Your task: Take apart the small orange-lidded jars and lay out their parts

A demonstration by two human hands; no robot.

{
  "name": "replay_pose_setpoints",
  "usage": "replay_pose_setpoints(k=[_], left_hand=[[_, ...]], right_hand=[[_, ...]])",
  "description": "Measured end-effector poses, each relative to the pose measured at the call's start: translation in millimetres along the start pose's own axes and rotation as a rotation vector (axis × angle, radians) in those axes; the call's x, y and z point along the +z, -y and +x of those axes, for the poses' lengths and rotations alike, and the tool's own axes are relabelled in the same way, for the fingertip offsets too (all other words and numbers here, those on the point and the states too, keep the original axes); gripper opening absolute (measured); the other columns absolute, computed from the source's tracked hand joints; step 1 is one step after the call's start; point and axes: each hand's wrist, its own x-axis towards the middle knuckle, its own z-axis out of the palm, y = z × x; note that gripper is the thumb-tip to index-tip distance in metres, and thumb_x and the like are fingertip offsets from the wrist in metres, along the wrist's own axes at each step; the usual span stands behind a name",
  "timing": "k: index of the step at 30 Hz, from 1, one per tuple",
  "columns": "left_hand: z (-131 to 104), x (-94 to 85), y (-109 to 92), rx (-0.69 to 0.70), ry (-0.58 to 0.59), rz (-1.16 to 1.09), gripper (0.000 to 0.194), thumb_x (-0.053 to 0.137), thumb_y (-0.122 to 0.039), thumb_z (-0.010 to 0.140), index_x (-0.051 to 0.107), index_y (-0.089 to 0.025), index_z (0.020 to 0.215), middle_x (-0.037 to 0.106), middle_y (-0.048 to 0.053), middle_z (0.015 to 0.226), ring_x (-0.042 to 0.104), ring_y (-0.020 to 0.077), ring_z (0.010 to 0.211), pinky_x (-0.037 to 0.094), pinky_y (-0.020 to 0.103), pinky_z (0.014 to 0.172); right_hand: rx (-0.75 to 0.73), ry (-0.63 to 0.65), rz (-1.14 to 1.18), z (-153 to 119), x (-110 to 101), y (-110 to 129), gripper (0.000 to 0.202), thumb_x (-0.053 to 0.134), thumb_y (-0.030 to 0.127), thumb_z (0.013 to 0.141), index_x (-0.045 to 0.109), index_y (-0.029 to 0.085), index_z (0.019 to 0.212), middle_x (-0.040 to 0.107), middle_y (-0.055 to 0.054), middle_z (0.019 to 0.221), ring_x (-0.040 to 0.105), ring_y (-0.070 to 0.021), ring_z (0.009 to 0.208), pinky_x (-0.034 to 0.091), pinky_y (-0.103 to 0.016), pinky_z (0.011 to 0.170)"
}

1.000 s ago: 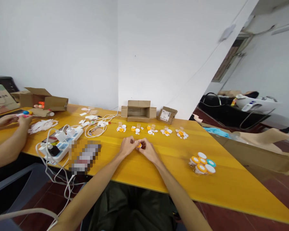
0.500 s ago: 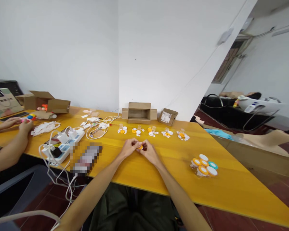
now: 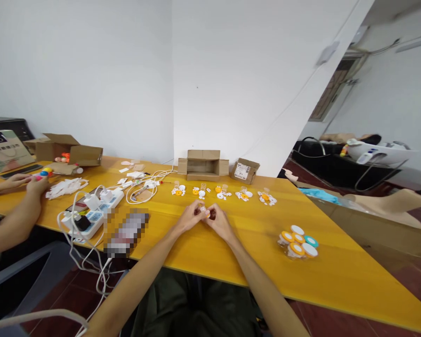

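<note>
At the middle of the table my left hand and my right hand meet, fingers closed around a small clear jar. White pieces show through its side, and a bit of orange shows at the right hand's fingertips. The fingers cover much of the jar. Beyond the hands, a row of small groups lies on the table: clear cups, orange discs, white discs and small white pieces. To the right stands a cluster of clear jars with orange, white and teal lids.
An open cardboard box and a smaller box stand against the wall. On the left are a blurred-out phone, a power strip with white cables, and crumpled white plastic. Another person's hands hold colourful pieces at far left.
The jar has turned in my fingers: its orange part showed more before, and now its clear side with white pieces shows. Both hands stay in nearly the same place.
</note>
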Motion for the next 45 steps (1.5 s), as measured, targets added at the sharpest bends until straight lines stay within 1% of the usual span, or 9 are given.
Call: replay_pose_setpoints(k=[5, 13, 18, 24, 27, 30, 34, 41, 45], left_hand=[[3.4, -0.3, 4.2, -0.024, 0.052, -0.150, 0.042, 0.070, -0.057, 0.072, 0.064, -0.017, 0.084, 0.065, 0.001, 0.075, 0.058, 0.0154, 0.071, 0.046, 0.027, 0.067], [5.9, -4.2, -0.8, -0.052, -0.283, 0.011, 0.041, 0.069, -0.054, 0.072, 0.052, -0.019, 0.058, 0.055, -0.004, 0.054, 0.048, 0.0116, 0.054, 0.036, 0.024, 0.056], [5.2, -14.2, -9.8, -0.008, -0.428, 0.105, 0.027, 0.063, -0.038, 0.076, 0.048, -0.021, 0.062, 0.052, -0.005, 0.056, 0.048, 0.0113, 0.055, 0.038, 0.024, 0.058], [6.4, -37.1, -11.6, -0.112, -0.588, 0.505, 0.008, 0.062, -0.029, 0.079, 0.057, -0.023, 0.075, 0.063, 0.001, 0.072, 0.064, 0.0191, 0.077, 0.043, 0.027, 0.069], [6.3, -46.6, -10.8, -0.233, -0.574, 0.675, 0.007, 0.058, -0.028, 0.082, 0.061, -0.023, 0.085, 0.070, 0.008, 0.087, 0.067, 0.0247, 0.091, 0.046, 0.031, 0.075], [4.5, -50.0, -9.5, -0.333, -0.452, 0.762, 0.012, 0.057, -0.028, 0.084, 0.064, -0.022, 0.091, 0.072, 0.012, 0.094, 0.068, 0.0279, 0.097, 0.048, 0.034, 0.081], [2.2, -48.3, -8.7, -0.367, -0.351, 0.818, 0.016, 0.055, -0.029, 0.087, 0.065, -0.021, 0.097, 0.074, 0.013, 0.097, 0.068, 0.0294, 0.101, 0.048, 0.036, 0.085], [4.1, -49.1, 2.8, -0.348, -0.366, 0.891, 0.018, 0.056, -0.029, 0.086, 0.062, -0.020, 0.101, 0.072, 0.015, 0.101, 0.067, 0.0302, 0.105, 0.049, 0.038, 0.087], [6.7, -51.2, 13.9, -0.237, -0.480, 0.889, 0.025, 0.062, -0.028, 0.081, 0.060, -0.017, 0.103, 0.068, 0.017, 0.104, 0.064, 0.0328, 0.106, 0.049, 0.042, 0.088]], right_hand=[[0.014, -0.012, 0.011, -0.1, 1.3, 0.5, 0.027, 0.072, 0.036, 0.063, 0.051, 0.025, 0.075, 0.061, 0.004, 0.066, 0.055, -0.0168, 0.061, 0.044, -0.030, 0.058], [0.009, 0.002, -0.054, -0.7, 2.6, 0.9, 0.028, 0.072, 0.034, 0.062, 0.049, 0.025, 0.075, 0.061, 0.005, 0.065, 0.054, -0.0160, 0.059, 0.044, -0.029, 0.058], [0.020, 0.009, -0.073, -0.4, 2.4, 1.1, 0.026, 0.071, 0.033, 0.062, 0.050, 0.025, 0.075, 0.062, 0.004, 0.065, 0.056, -0.0163, 0.060, 0.045, -0.029, 0.060], [0.004, -0.013, -0.050, 0.3, 2.6, -1.0, 0.023, 0.070, 0.032, 0.063, 0.052, 0.025, 0.076, 0.065, 0.002, 0.071, 0.059, -0.0177, 0.064, 0.048, -0.031, 0.063], [-0.005, -0.021, -0.042, 1.2, 2.7, -3.6, 0.022, 0.069, 0.033, 0.064, 0.053, 0.024, 0.077, 0.065, 0.002, 0.072, 0.060, -0.0182, 0.065, 0.050, -0.032, 0.064], [-0.007, -0.024, -0.034, 1.9, 2.8, -5.7, 0.022, 0.068, 0.033, 0.064, 0.054, 0.024, 0.079, 0.067, 0.001, 0.073, 0.061, -0.0186, 0.067, 0.051, -0.032, 0.065], [0.002, -0.023, -0.024, 2.4, 3.1, -6.8, 0.022, 0.069, 0.033, 0.064, 0.055, 0.024, 0.078, 0.067, 0.001, 0.073, 0.062, -0.0188, 0.067, 0.052, -0.033, 0.066], [0.007, -0.035, -0.029, 2.5, 3.8, -6.9, 0.021, 0.068, 0.033, 0.063, 0.055, 0.024, 0.078, 0.068, 0.001, 0.073, 0.062, -0.0192, 0.067, 0.052, -0.033, 0.066], [-0.005, -0.037, -0.022, 2.4, 3.5, -6.6, 0.020, 0.067, 0.032, 0.065, 0.055, 0.024, 0.079, 0.068, 0.001, 0.074, 0.062, -0.0191, 0.067, 0.052, -0.033, 0.067]])
